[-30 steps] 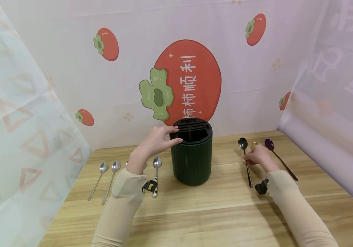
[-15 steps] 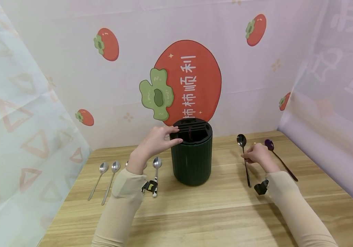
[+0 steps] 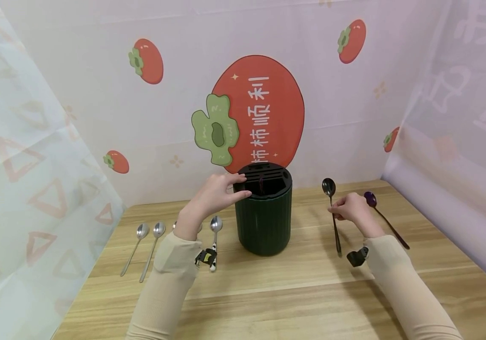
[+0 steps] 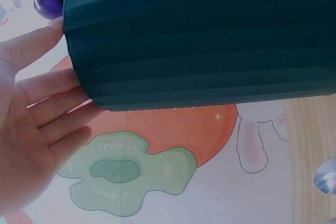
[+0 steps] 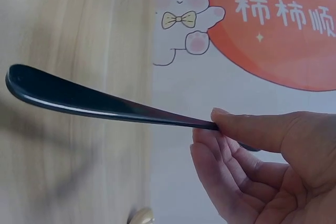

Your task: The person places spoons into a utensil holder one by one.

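Observation:
My right hand (image 3: 350,208) pinches the handle of a black spoon (image 3: 329,187) between thumb and fingers, bowl end pointing away; the right wrist view shows the broad handle end over the tabletop. My left hand (image 3: 213,192) rests at the left rim of a ribbed dark green utensil holder (image 3: 264,226), thumb and fingers extended over the edge. A purple spoon (image 4: 50,4) shows beyond that rim in the left wrist view. Right of my right hand lies another purple spoon (image 3: 370,199). A gold spoon (image 5: 142,216) shows only partly at the right wrist view's bottom edge.
Left on the wooden table (image 3: 268,302) lie several silver spoons (image 3: 159,230), some partly behind my left arm. One spoon (image 3: 216,224) has a black-and-white spotted handle. A white sheet (image 3: 183,47) printed with red persimmons stands behind the table.
The black spoon has moved slightly left and away from me, pinched in my right hand. My left hand and the holder have stayed still.

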### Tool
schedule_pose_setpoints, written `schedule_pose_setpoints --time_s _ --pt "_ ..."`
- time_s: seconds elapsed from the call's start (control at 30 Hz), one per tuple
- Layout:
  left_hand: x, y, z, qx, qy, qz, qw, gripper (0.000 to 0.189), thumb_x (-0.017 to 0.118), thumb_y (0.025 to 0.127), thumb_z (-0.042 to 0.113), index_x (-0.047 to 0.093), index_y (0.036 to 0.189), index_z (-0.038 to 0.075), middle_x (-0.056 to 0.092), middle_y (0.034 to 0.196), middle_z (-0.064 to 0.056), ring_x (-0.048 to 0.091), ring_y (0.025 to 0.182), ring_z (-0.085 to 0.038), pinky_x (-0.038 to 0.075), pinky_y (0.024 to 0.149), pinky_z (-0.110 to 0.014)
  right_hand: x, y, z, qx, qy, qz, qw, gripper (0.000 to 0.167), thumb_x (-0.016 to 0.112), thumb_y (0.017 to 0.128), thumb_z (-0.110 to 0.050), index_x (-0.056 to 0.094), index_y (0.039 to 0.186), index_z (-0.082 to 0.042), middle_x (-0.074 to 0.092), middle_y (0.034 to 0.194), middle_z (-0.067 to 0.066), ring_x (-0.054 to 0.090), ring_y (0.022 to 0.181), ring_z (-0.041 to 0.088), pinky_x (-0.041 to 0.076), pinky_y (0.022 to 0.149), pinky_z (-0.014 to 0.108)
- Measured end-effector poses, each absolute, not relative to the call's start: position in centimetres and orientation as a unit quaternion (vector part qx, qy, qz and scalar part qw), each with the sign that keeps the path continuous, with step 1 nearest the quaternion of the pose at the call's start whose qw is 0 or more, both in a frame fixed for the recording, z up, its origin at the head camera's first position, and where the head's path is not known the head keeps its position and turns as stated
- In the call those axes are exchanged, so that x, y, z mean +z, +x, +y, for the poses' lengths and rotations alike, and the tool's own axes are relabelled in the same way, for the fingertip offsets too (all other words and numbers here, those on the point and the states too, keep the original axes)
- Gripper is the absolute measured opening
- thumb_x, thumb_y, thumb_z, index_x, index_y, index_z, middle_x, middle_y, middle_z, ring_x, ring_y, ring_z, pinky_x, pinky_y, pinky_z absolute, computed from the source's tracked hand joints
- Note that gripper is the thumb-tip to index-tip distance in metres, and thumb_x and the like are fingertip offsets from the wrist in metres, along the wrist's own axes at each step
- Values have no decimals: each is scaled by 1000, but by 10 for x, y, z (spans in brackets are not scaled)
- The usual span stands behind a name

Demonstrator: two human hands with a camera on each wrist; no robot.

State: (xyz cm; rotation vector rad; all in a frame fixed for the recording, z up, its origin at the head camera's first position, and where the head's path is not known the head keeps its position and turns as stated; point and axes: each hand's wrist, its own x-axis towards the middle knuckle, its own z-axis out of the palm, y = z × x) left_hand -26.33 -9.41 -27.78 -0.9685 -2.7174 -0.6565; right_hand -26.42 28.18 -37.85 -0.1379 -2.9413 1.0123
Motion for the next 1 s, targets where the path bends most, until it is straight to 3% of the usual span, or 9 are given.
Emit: schedule_pose_setpoints --time_s 0.27,0.37,0.67,1.0 --pt "-279 -264 -94 -218 -326 -915 93 52 64 88 45 61 128 11 61 129 -2 56 119 -23 46 98 -40 -370 -263 276 319 -36 -946 38 24 69 86 -24 71 81 0 70 64 3 67 58 13 54 68 38" --pt "-278 -264 -94 -219 -325 -916 89 52 64 88 45 61 128 11 61 129 -1 57 118 -23 46 98 -40 -365 -261 273 323 -32 -945 46 25 69 86 -23 72 83 1 71 66 5 68 60 15 55 69 39" --pt "-279 -264 -94 -222 -323 -915 93 52 63 88 45 61 128 11 61 129 -1 56 120 -23 45 99 -40 -353 -257 262 326 -20 -943 66 27 70 85 -28 73 85 -1 72 69 7 65 55 6 56 65 35" --pt "-279 -263 -95 -224 -320 -916 88 52 63 88 45 61 128 12 61 130 -1 54 121 -23 45 100 -40 -346 -255 256 333 -6 -938 97 25 69 86 -26 72 85 -1 72 73 11 70 64 19 52 55 27"
